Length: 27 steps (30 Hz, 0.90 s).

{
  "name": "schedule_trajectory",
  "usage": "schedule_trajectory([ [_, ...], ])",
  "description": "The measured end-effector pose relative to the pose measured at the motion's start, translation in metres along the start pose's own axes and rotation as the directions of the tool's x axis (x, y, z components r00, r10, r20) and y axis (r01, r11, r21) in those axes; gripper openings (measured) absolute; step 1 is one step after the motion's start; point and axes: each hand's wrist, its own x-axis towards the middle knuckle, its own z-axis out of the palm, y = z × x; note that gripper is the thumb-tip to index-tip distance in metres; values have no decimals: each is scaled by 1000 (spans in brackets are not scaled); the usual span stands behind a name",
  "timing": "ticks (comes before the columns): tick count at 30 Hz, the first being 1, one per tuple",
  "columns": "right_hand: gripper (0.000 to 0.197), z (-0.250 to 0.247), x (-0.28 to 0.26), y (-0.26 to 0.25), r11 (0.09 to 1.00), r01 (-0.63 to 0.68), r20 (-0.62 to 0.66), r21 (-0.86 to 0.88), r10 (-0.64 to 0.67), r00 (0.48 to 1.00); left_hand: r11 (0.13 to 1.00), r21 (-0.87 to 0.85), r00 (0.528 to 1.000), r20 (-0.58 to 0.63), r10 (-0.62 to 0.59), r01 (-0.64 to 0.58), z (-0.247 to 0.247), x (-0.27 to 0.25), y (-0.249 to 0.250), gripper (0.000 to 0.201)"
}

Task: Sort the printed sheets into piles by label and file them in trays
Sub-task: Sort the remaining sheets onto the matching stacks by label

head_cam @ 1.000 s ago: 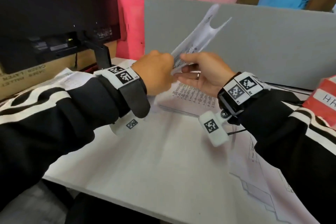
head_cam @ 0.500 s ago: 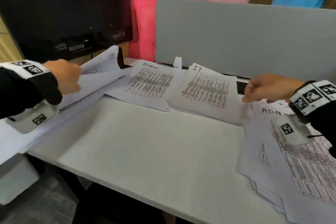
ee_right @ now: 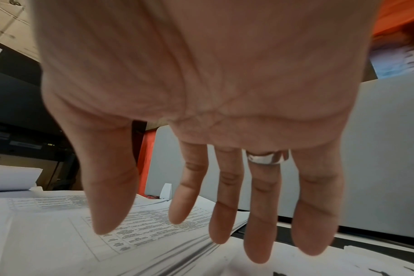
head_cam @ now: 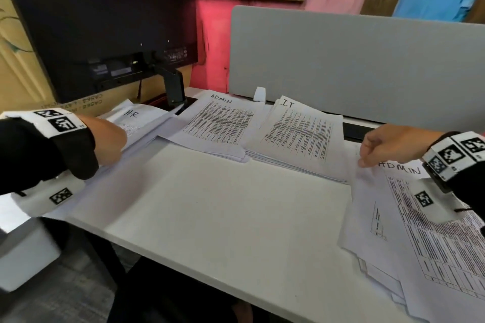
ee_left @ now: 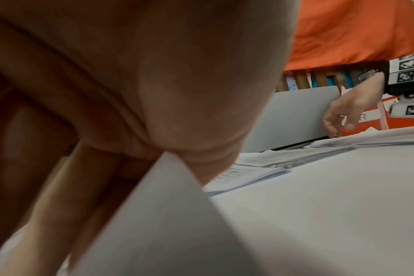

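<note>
Three labelled piles lie along the back of the white desk [head_cam: 223, 217]: HR pile [head_cam: 141, 123], ADMIN pile [head_cam: 220, 126] and IT pile [head_cam: 299, 136]. My left hand [head_cam: 112, 139] holds the near edge of the top HR sheet [ee_left: 168, 214] on the HR pile, thumb on one side and fingers on the other. At the right spreads an unsorted stack [head_cam: 425, 231] with an ADMIN sheet on top. My right hand [head_cam: 367, 155] hangs over its far left corner, fingers [ee_right: 221, 224] straight and spread, holding nothing; the thumb tip is at the sheet's corner.
A black monitor [head_cam: 105, 21] on its stand rises behind the HR pile, with cardboard boxes [head_cam: 15, 65] to its left. A grey partition [head_cam: 354, 65] walls off the back. An orange box [ee_left: 366, 119] shows behind my right hand. A white bin [head_cam: 26, 257] sits below the desk's left edge.
One second ago both hands held a sheet up together. My left hand has carried it left and laid it flat on the HR pile; my right hand has gone right to the unsorted stack.
</note>
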Motion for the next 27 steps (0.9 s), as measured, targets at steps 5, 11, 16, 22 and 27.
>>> schedule_trajectory([
  [5, 45, 4, 0, -4, 1000, 2, 14, 5, -2, 1000, 1000, -4, 1000, -15, 7, -7, 9, 16, -3, 37],
  [11, 44, 4, 2, 9, 998, -18, 17, -60, 19, 1000, 991, -122, 992, -109, -70, 57, 8, 28, -8, 42],
  [16, 32, -6, -1, 40, 993, -90, -3, -74, 90, 996, 944, -329, 1000, -7, -18, 15, 30, 53, -25, 96],
  [22, 26, -13, -12, 76, 969, -182, -74, -166, 172, 982, 764, -640, 992, 124, -6, 85, 28, 51, -29, 87],
  [27, 26, 10, -20, 97, 961, -204, -49, -185, 199, 979, 748, -650, 977, 213, 15, 130, 28, 85, -32, 84],
])
